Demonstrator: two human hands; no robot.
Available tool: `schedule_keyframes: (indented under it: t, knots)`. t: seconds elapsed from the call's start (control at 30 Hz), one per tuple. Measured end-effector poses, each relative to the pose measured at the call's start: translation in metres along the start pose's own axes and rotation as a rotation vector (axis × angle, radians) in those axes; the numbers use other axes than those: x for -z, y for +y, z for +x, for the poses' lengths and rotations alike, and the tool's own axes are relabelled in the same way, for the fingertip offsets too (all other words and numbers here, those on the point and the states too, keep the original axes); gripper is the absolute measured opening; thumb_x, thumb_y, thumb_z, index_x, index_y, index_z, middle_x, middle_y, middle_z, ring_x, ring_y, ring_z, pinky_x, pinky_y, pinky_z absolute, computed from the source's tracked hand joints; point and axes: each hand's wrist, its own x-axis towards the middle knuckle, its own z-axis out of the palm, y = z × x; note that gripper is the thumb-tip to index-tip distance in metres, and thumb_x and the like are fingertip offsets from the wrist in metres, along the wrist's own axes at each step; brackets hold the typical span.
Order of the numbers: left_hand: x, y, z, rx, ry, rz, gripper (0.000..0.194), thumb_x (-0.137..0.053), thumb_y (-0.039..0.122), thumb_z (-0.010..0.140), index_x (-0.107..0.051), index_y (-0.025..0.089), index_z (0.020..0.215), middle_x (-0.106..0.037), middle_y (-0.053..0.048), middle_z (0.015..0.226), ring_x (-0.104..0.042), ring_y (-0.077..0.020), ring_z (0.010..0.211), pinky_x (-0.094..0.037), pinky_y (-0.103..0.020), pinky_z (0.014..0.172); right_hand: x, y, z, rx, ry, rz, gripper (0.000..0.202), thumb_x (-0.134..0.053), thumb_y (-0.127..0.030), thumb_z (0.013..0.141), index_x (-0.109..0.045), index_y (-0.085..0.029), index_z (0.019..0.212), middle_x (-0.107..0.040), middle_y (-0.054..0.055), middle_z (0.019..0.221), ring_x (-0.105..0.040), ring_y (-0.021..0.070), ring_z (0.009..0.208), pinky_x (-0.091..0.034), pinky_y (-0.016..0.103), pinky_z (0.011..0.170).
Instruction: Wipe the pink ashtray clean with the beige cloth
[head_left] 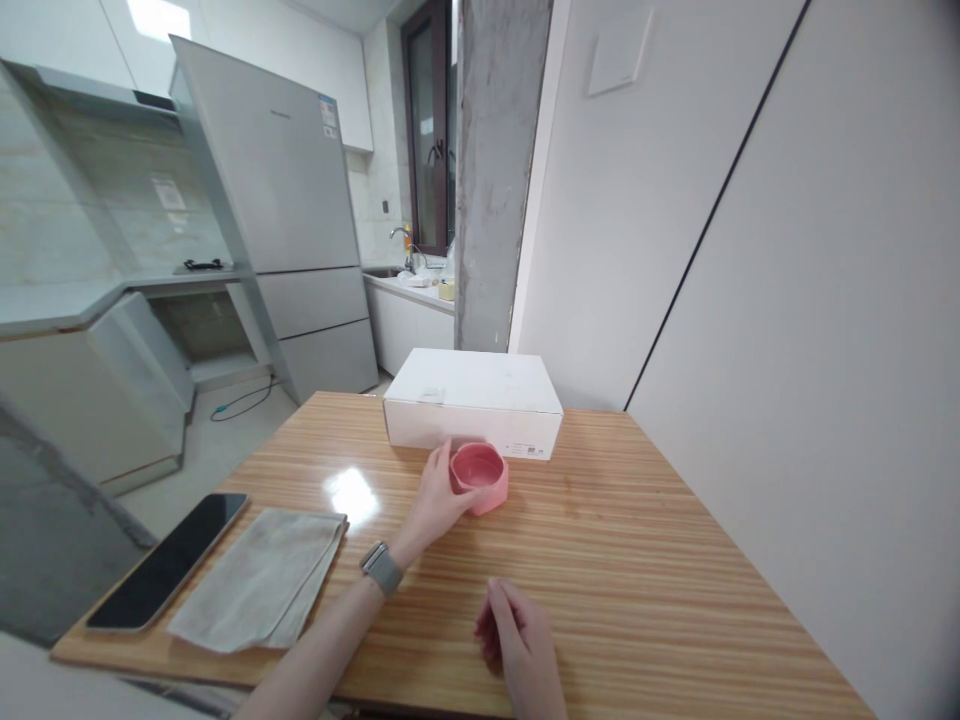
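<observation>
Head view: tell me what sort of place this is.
It looks like a home kitchen, perhaps with a dining corner: a tall fridge stands between the counters, a sink tap shows by the window, and a wooden table is in front.

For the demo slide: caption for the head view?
Left hand grips a pink bowl before a white box; right hand rests nearer.

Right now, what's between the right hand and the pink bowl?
Head view: only bare wooden tabletop between the right hand and pink bowl.
</observation>
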Motion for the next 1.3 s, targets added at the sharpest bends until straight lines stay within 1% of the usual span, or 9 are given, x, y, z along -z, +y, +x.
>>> schedule_keyframes:
  t: [0.07,0.2,0.3,0.43,0.6,0.73,0.93,1.13,1.3]
  knots:
    - [0.016,0.004,-0.008,-0.026,0.013,0.059,0.061,-0.067,0.041,0.078,-0.05,0.017,0.132,-0.05,-0.016,0.137,-0.047,-0.0295,0.128,-0.037,-0.045,0.107,0.001,-0.001,0.0,0.001,0.0,0.003,0.056,-0.042,-0.065,0.088,-0.052,-0.019,0.057,-0.044,-0.003,0.047,-0.04,0.0102,0.042,-0.028,0.023,0.043]
    - [0.062,0.008,-0.043,-0.086,0.055,0.284,0.025,-0.051,0.037,0.09,-0.066,0.021,0.102,-0.067,-0.007,0.101,-0.063,-0.0226,0.098,-0.049,-0.038,0.089,0.001,0.0,0.0,-0.005,-0.011,-0.002,0.057,-0.043,-0.067,0.087,-0.051,-0.019,0.057,-0.042,-0.004,0.045,-0.039,0.0097,0.041,-0.027,0.023,0.042]
    - [0.099,-0.006,-0.083,-0.022,0.15,0.435,0.025,-0.049,0.04,0.091,-0.065,0.022,0.096,-0.068,-0.004,0.091,-0.064,-0.0207,0.086,-0.051,-0.035,0.078,0.001,0.001,0.0,-0.009,-0.018,-0.006,0.056,-0.045,-0.066,0.086,-0.051,-0.019,0.057,-0.043,-0.004,0.047,-0.04,0.0097,0.042,-0.027,0.023,0.043]
    - [0.14,-0.045,-0.144,-0.06,0.347,0.652,0.032,-0.055,0.051,0.086,-0.063,0.024,0.101,-0.066,-0.005,0.093,-0.062,-0.0239,0.09,-0.05,-0.036,0.081,0.001,0.003,0.001,-0.012,-0.018,-0.006,0.055,-0.046,-0.065,0.086,-0.052,-0.019,0.057,-0.043,-0.004,0.047,-0.04,0.0097,0.042,-0.028,0.023,0.042]
    - [0.168,-0.101,-0.201,-0.136,0.292,0.833,0.044,-0.057,0.049,0.084,-0.056,0.024,0.121,-0.066,-0.008,0.108,-0.062,-0.0269,0.098,-0.048,-0.04,0.088,0.002,0.006,0.002,0.001,-0.022,-0.03,0.054,-0.045,-0.064,0.087,-0.053,-0.019,0.057,-0.044,-0.003,0.047,-0.041,0.0103,0.043,-0.03,0.024,0.043]
    - [0.172,-0.107,-0.208,-0.22,0.324,0.862,0.025,-0.052,0.04,0.089,-0.06,0.026,0.109,-0.069,-0.005,0.1,-0.064,-0.0251,0.091,-0.047,-0.04,0.087,0.003,0.006,0.001,0.018,-0.024,-0.062,0.054,-0.044,-0.063,0.089,-0.053,-0.019,0.058,-0.045,-0.003,0.048,-0.042,0.0108,0.043,-0.032,0.024,0.044]
    - [0.16,-0.066,-0.181,-0.17,0.482,0.791,0.026,-0.048,0.04,0.093,-0.059,0.025,0.112,-0.068,-0.005,0.105,-0.065,-0.0223,0.093,-0.046,-0.036,0.089,0.003,0.006,0.002,0.016,-0.032,-0.069,0.054,-0.042,-0.063,0.089,-0.053,-0.019,0.058,-0.044,-0.003,0.047,-0.042,0.0111,0.043,-0.031,0.024,0.045]
    - [0.13,-0.068,-0.174,-0.17,0.248,0.777,0.028,-0.048,0.048,0.091,-0.061,0.026,0.101,-0.068,-0.003,0.096,-0.065,-0.0204,0.089,-0.051,-0.031,0.08,0.002,0.006,0.003,0.016,-0.031,-0.069,0.054,-0.042,-0.063,0.089,-0.053,-0.019,0.059,-0.044,-0.003,0.048,-0.042,0.0111,0.043,-0.031,0.024,0.045]
    - [0.115,-0.057,-0.168,-0.004,0.218,0.871,0.04,-0.049,0.055,0.087,-0.061,0.022,0.106,-0.066,-0.008,0.097,-0.062,-0.0264,0.09,-0.05,-0.04,0.083,0.002,0.004,0.001,0.019,-0.029,-0.081,0.054,-0.042,-0.063,0.089,-0.053,-0.019,0.059,-0.044,-0.003,0.049,-0.043,0.0111,0.044,-0.032,0.024,0.046]
